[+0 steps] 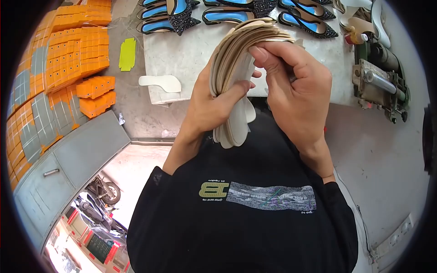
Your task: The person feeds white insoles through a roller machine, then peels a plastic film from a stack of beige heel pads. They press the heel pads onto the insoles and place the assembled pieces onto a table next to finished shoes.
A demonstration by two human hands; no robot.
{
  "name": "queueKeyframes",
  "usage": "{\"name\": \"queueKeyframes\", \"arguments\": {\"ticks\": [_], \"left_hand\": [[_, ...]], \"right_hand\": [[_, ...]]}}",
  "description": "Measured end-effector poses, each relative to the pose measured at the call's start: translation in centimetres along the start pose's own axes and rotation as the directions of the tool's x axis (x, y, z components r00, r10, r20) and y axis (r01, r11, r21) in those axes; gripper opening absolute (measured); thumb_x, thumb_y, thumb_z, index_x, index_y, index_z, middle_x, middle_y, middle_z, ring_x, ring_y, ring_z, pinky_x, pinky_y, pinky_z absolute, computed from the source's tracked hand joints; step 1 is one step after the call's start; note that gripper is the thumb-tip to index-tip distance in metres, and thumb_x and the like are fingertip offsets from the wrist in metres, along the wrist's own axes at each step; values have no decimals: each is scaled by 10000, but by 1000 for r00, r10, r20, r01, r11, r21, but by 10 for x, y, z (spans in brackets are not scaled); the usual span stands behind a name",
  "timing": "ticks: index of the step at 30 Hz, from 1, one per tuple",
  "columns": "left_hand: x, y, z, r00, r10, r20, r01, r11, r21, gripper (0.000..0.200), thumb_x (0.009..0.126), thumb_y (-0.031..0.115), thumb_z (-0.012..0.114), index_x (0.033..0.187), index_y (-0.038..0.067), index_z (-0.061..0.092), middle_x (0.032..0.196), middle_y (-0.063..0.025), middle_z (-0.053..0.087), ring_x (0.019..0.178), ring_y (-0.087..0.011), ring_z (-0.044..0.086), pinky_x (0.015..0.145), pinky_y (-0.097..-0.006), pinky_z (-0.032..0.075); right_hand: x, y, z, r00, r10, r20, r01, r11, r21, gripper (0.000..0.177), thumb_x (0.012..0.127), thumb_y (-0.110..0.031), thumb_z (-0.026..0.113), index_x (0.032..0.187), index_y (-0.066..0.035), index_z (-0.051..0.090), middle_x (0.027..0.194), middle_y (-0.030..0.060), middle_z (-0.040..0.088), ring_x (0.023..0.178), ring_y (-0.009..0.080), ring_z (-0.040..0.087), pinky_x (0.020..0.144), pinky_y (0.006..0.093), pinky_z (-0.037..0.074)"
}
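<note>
A thick bent stack of pale insoles [223, 73] is held up in front of my chest. My left hand [209, 102] wraps round its middle, thumb across the front face and fingers behind. At the upper end, my right hand [296, 77] has its thumb and index finger closed on the edge of the top insoles; how many it pinches is hidden. The lower ends of the stack hang fanned slightly apart. One loose insole [164, 83] lies on the white worktable [195, 61], to the left of my left hand.
Black studded slingback shoes with blue insoles [227, 16] line the table's far side. At the right stands a roller machine [382, 82], with a small bottle [355, 38] by it. Orange boxes [77, 50] are piled at the left, near a yellow-green card [128, 54] and a grey door [68, 159].
</note>
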State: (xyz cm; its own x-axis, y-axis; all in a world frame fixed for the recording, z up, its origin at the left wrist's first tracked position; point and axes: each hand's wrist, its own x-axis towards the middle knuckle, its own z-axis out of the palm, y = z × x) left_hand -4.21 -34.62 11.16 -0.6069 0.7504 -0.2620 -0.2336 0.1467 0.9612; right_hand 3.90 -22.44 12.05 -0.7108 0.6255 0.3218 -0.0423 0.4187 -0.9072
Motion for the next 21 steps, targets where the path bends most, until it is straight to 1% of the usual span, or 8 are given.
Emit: {"name": "queueKeyframes", "arguments": {"ticks": [3, 4, 8, 14, 18, 19, 20, 21], "left_hand": [[-2, -3, -1, 992, 124, 6, -121, 953, 278, 666, 732, -110, 493, 1379, 30, 419, 1187, -148, 608, 987, -240, 621, 798, -282, 512], [-3, -6, -1, 992, 123, 8, -120, 953, 278, 666, 732, -110, 493, 1379, 30, 419, 1187, -148, 608, 987, -240, 621, 798, -282, 512], [0, -25, 3, 935, 354, -10, -332, 885, 326, 731, 730, -117, 472, 1430, 61, 362, 1268, -140, 572, 1010, -255, 615, 856, -297, 494], [0, -33, 3, 930, 367, 12, -354, 887, 296, 743, 731, -120, 472, 1442, 49, 336, 1299, -149, 554, 1022, -258, 611, 877, -299, 487], [-4, -34, 5, 930, 367, -21, -360, 920, 156, 676, 755, -97, 502, 1409, 21, 380, 1280, -152, 563, 1021, -246, 609, 859, -299, 493], [-5, -33, 3, 929, 368, -28, -360, 919, 159, 676, 755, -97, 502, 1409, 21, 380, 1280, -152, 563, 1021, -246, 609, 859, -299, 493], [-7, -30, 1, 951, 301, -70, -302, 953, -1, 655, 761, -89, 511, 1397, 15, 394, 1270, -153, 569, 1022, -243, 608, 857, -300, 493], [-9, -28, -2, 969, 228, -99, -241, 956, -164, 636, 767, -80, 520, 1386, 9, 407, 1260, -153, 574, 1023, -240, 607, 855, -300, 493]], "right_hand": [[-1, -6, 2, 999, -23, 44, 27, 995, -95, 56, 761, 57, 630, 800, 19, 618, 706, 87, 603, 545, 188, 504, 523, 294, 406], [-2, -7, 3, 999, -22, 43, 26, 995, -96, 56, 761, 57, 630, 800, 19, 618, 706, 87, 603, 545, 188, 504, 523, 294, 406], [-4, -8, 10, 999, -38, -8, 37, 992, -118, 59, 746, 63, 622, 781, 17, 615, 700, 91, 604, 532, 195, 505, 511, 291, 407], [-4, -9, 6, 999, -48, 22, 51, 988, -143, 68, 746, 61, 621, 799, 17, 623, 703, 90, 603, 530, 195, 502, 511, 287, 414], [-6, 1, 6, 998, 61, 35, -62, 997, 34, 92, 749, 56, 626, 834, 23, 633, 727, 91, 613, 540, 197, 508, 520, 288, 423], [-7, 2, 6, 997, 58, 41, -60, 997, 38, 92, 749, 56, 626, 834, 23, 633, 727, 91, 613, 540, 197, 508, 520, 288, 423], [-8, 4, 6, 998, 50, 40, -53, 997, 64, 96, 751, 56, 627, 841, 23, 634, 725, 88, 613, 543, 195, 509, 521, 288, 423], [-9, 6, 5, 998, 43, 40, -46, 995, 91, 100, 753, 56, 629, 847, 23, 636, 723, 85, 613, 545, 194, 509, 523, 288, 423]]}}
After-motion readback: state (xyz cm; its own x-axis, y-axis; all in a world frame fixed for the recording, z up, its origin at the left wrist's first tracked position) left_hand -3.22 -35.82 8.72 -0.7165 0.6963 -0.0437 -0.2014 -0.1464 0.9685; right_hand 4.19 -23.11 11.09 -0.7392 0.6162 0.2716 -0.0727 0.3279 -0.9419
